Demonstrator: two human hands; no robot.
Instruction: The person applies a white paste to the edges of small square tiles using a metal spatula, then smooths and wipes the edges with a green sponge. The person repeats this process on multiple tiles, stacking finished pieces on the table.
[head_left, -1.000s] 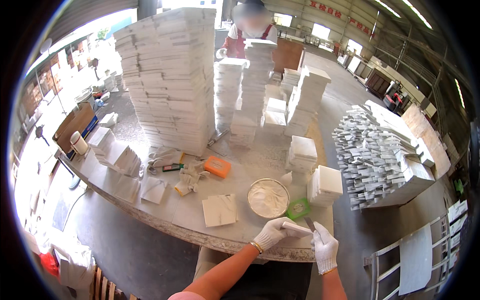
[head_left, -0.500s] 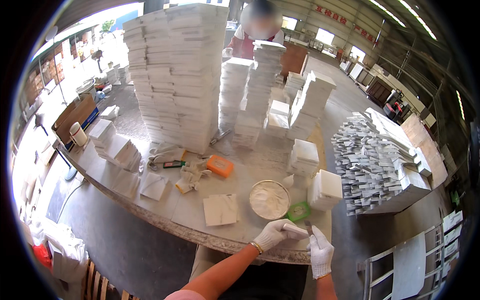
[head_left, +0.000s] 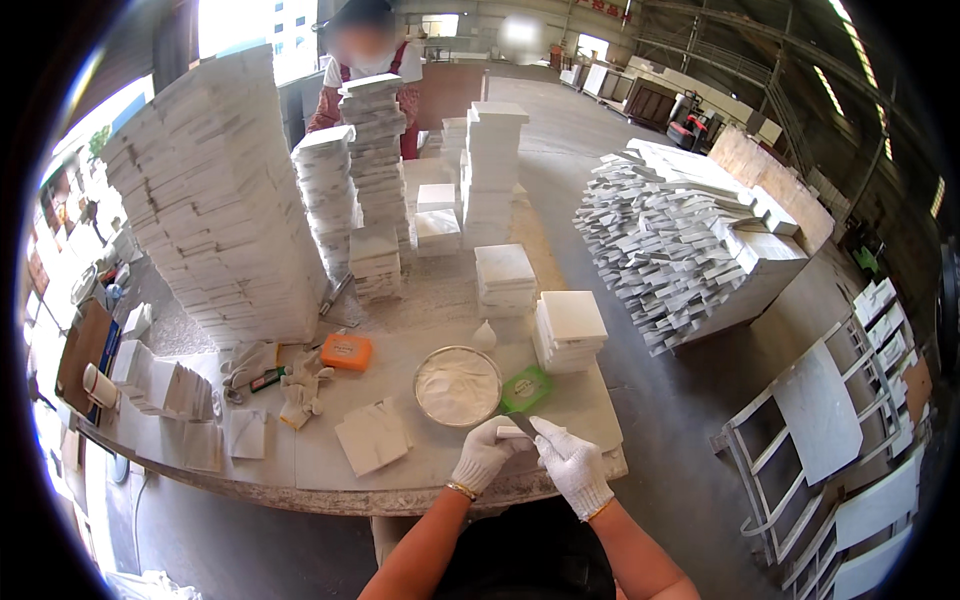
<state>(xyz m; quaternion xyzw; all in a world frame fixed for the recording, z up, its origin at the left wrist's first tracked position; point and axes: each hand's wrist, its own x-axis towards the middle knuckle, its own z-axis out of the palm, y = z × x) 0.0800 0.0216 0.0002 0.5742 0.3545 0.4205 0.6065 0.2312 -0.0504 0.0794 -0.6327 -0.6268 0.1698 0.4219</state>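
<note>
My left hand (head_left: 482,455), in a white knitted glove, is closed on a small white stone tile (head_left: 515,432) near the table's front edge. My gloved right hand (head_left: 570,462) grips a thin dark-bladed scraper (head_left: 522,423), its blade close to the tile; whether they touch I cannot tell. Just beyond my hands stands a round metal-rimmed bowl (head_left: 458,388) of white powder or paste. A green box (head_left: 527,389) lies to the bowl's right, and behind it is a small white pointed bulb (head_left: 484,337). Two or so square tiles (head_left: 373,438) lie overlapped at the bowl's left.
Tile stacks stand at right (head_left: 569,330) and behind; a tall stack (head_left: 215,205) rises at left. An orange box (head_left: 346,351) and work gloves (head_left: 303,388) lie left of centre. A co-worker (head_left: 365,75) stands behind the stacks. Beyond the table's right edge is a tile-strip pile (head_left: 670,250).
My view has swung to the right, so the table sits further left. My right hand has come closer to my left, bringing the scraper toward the tile. Both hands keep their hold.
</note>
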